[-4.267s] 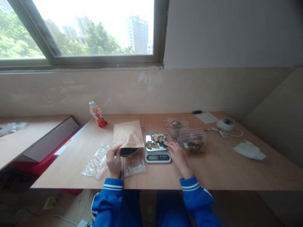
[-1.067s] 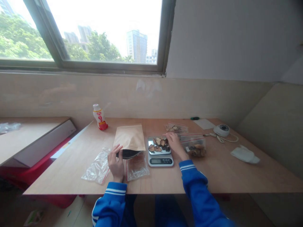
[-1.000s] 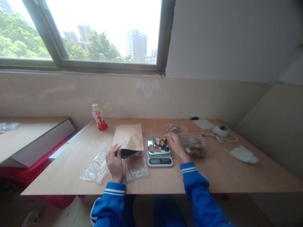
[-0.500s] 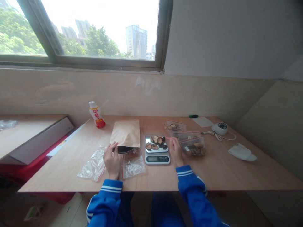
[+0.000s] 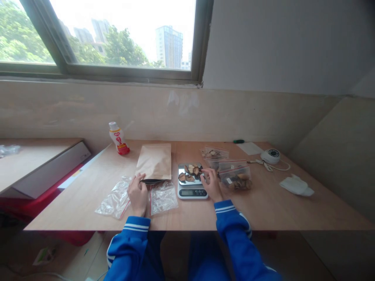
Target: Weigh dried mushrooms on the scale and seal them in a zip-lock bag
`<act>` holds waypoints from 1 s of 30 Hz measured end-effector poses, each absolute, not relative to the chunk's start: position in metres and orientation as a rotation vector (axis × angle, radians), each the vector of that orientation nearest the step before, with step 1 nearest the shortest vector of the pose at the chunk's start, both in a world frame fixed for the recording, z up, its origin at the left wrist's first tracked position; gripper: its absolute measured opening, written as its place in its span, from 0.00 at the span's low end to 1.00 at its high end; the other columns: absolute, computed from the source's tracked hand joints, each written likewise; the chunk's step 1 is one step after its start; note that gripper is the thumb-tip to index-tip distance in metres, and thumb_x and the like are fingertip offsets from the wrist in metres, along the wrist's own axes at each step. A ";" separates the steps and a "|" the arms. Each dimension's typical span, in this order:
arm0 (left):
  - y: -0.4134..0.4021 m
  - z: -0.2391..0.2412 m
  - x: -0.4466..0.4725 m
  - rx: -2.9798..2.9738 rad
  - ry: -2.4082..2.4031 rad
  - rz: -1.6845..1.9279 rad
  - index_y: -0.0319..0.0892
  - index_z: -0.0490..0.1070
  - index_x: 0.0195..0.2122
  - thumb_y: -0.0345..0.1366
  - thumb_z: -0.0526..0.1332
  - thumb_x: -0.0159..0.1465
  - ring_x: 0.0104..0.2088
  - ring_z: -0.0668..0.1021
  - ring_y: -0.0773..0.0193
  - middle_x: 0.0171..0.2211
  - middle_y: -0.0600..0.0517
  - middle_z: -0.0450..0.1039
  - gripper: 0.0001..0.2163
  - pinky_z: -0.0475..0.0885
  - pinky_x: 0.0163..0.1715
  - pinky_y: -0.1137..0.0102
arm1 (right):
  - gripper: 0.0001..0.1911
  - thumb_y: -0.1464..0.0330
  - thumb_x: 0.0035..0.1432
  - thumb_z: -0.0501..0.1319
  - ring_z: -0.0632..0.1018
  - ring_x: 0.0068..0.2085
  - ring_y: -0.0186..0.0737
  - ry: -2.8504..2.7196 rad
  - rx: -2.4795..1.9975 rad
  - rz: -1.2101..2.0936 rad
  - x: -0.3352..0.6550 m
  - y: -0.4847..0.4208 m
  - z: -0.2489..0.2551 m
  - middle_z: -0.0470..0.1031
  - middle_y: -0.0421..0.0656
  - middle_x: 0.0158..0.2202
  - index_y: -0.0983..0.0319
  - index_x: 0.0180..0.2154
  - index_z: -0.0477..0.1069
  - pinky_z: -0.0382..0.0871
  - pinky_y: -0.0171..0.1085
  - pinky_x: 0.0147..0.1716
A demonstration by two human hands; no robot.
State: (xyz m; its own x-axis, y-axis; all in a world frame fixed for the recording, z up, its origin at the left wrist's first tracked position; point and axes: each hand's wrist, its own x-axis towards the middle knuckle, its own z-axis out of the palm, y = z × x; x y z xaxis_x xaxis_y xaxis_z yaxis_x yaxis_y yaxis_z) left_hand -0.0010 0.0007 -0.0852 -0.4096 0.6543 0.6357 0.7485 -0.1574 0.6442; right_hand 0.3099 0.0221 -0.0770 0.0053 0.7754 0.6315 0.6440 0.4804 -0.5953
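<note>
A small digital kitchen scale (image 5: 192,191) stands on the wooden table (image 5: 272,210), its steel plate carrying several dried brown slices (image 5: 189,173). My right hand (image 5: 211,184) rests at the scale's right edge, fingertips pinched on one of the slices. My left hand (image 5: 137,193) lies on the table, its fingers closed on the open dark mouth of a flat kraft paper pouch (image 5: 154,165). Two clear zip bags (image 5: 137,199) lie beside and under my left hand.
Right of the scale lie zip bags with dried slices (image 5: 236,176), one further back (image 5: 213,152). A drink bottle (image 5: 118,139) stands at the back left. A white round device with a cable (image 5: 271,155), a white cloth (image 5: 295,185), a paper sheet (image 5: 249,148) and a green marker (image 5: 238,141) lie to the right.
My right hand drew back from over the scale plate to its right edge, then closed on a slice. My left hand stays at the pouch mouth. The camera shifted slightly.
</note>
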 end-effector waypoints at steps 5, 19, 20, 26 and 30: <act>-0.016 -0.072 0.011 -1.729 -1.777 -1.628 0.42 0.74 0.43 0.26 0.51 0.60 0.50 0.75 0.55 0.47 0.45 0.76 0.16 0.65 0.54 0.55 | 0.11 0.65 0.59 0.57 0.72 0.46 0.46 -1.702 -1.246 0.144 0.312 0.022 -0.078 0.67 0.49 0.43 0.62 0.42 0.69 0.69 0.46 0.46; -0.063 -0.080 0.056 -2.526 -1.957 -1.104 0.49 0.71 0.49 0.38 0.53 0.65 0.54 0.73 0.57 0.54 0.48 0.71 0.14 0.68 0.53 0.57 | 0.11 0.61 0.61 0.56 0.72 0.31 0.38 -1.645 -1.216 0.227 0.314 0.021 -0.079 0.72 0.44 0.33 0.62 0.34 0.72 0.71 0.38 0.34; -0.063 -0.081 0.056 -2.527 -1.956 -1.089 0.49 0.71 0.49 0.38 0.52 0.65 0.54 0.73 0.57 0.53 0.48 0.71 0.14 0.68 0.53 0.57 | 0.12 0.61 0.61 0.56 0.73 0.31 0.38 -1.642 -1.215 0.232 0.314 0.021 -0.078 0.72 0.44 0.33 0.62 0.35 0.72 0.71 0.38 0.34; -0.063 -0.080 0.056 -2.504 -1.960 -1.061 0.49 0.72 0.49 0.39 0.52 0.65 0.53 0.73 0.57 0.53 0.49 0.72 0.14 0.67 0.53 0.57 | 0.13 0.59 0.61 0.56 0.73 0.29 0.38 -1.615 -1.187 0.256 0.312 0.018 -0.076 0.74 0.44 0.31 0.62 0.33 0.73 0.71 0.38 0.33; -0.064 -0.082 0.056 -2.502 -1.951 -1.075 0.50 0.72 0.49 0.39 0.52 0.65 0.53 0.73 0.57 0.53 0.49 0.72 0.14 0.67 0.52 0.58 | 0.13 0.59 0.61 0.56 0.73 0.29 0.38 -1.568 -1.196 0.244 0.312 0.016 -0.073 0.74 0.44 0.31 0.61 0.33 0.73 0.71 0.38 0.32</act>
State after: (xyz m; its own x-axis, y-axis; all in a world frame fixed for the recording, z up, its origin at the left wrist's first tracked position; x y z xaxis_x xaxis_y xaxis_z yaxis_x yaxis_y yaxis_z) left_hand 0.0560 -0.0637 -0.0817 0.1252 0.9271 0.3534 0.7940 -0.3072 0.5246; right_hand 0.3122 0.0156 -0.0728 0.1042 0.7793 0.6179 0.5544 0.4703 -0.6866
